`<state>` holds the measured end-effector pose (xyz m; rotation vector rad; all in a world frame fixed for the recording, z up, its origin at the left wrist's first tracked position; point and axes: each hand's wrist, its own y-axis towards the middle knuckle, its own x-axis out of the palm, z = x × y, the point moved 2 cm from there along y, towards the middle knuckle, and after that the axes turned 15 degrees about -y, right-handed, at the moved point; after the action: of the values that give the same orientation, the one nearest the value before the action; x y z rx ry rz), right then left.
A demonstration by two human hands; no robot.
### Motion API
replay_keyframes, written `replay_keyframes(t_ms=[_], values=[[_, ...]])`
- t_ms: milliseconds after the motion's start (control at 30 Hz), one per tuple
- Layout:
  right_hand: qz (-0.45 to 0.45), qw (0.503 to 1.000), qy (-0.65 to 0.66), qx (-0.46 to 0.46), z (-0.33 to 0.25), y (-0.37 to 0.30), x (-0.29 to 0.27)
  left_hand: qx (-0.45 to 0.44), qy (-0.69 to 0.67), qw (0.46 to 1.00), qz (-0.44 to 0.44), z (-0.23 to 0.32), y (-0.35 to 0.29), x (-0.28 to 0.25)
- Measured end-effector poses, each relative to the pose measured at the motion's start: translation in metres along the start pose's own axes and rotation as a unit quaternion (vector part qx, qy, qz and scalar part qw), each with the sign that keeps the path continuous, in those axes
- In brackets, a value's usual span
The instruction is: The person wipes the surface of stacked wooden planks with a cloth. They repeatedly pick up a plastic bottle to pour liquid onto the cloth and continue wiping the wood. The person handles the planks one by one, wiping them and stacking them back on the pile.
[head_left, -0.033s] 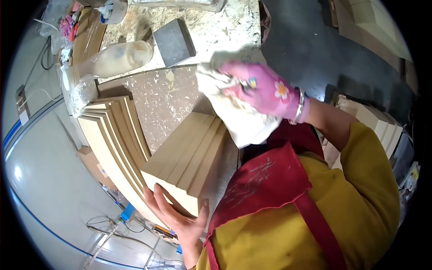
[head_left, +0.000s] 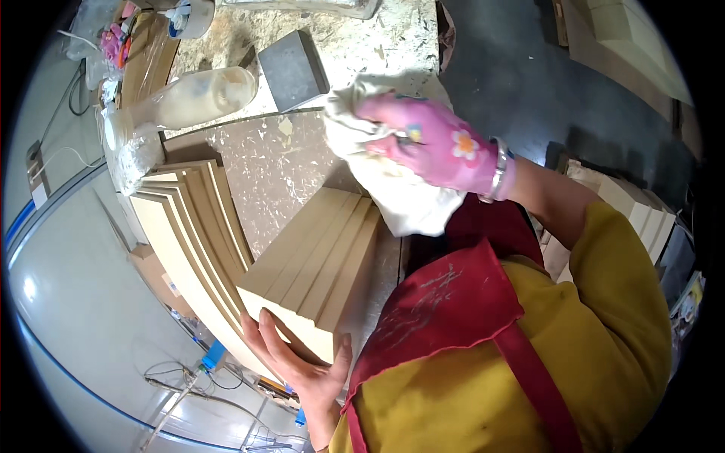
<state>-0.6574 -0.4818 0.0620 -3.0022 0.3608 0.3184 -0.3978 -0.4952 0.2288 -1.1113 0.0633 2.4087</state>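
Note:
A stack of pale tan boards [head_left: 302,249] stands on edge on the brown work surface [head_left: 257,155] in front of me. My left hand [head_left: 302,370], bare, grips its near end, with the thumb on the right and the fingers spread along the left. My right hand [head_left: 438,143] wears a pink flowered glove and is closed on a bunched white cloth [head_left: 408,200]. The cloth hangs beyond and to the right of the stack; whether it touches the boards I cannot tell. More tan boards [head_left: 189,234] lean in a row just left of the stack.
Beyond the brown surface, a dark grey block [head_left: 293,72] lies on a blotchy pale tabletop [head_left: 362,45]. A cloudy plastic bottle [head_left: 200,98] lies left of it, near a tub [head_left: 198,19]. Stacked pale boards [head_left: 619,204] stand at right, beyond my right arm.
My right hand and the cloth have shifted slightly up and to the left. My left hand and the boards stay in place.

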Motion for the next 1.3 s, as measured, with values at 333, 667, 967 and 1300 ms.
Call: replay_keyframes(t_ms=[333,667,967,1300], values=[[-0.056,0.984,-0.161,-0.055,-0.010,-0.019,0.052,0.075,0.014,0.997,-0.023,0.004,-0.014,-0.001],[0.013,0.969,0.069,0.236,0.022,-0.067,-0.018,0.147,0.041,0.985,-0.083,0.026,-0.043,0.019],[0.037,0.983,0.139,-0.118,0.020,-0.066,0.053,0.172,-0.012,0.979,-0.108,0.026,-0.057,0.027],[0.029,0.967,0.025,-0.251,-0.039,-0.076,0.030,0.100,0.126,0.982,-0.098,0.018,-0.049,0.015]])
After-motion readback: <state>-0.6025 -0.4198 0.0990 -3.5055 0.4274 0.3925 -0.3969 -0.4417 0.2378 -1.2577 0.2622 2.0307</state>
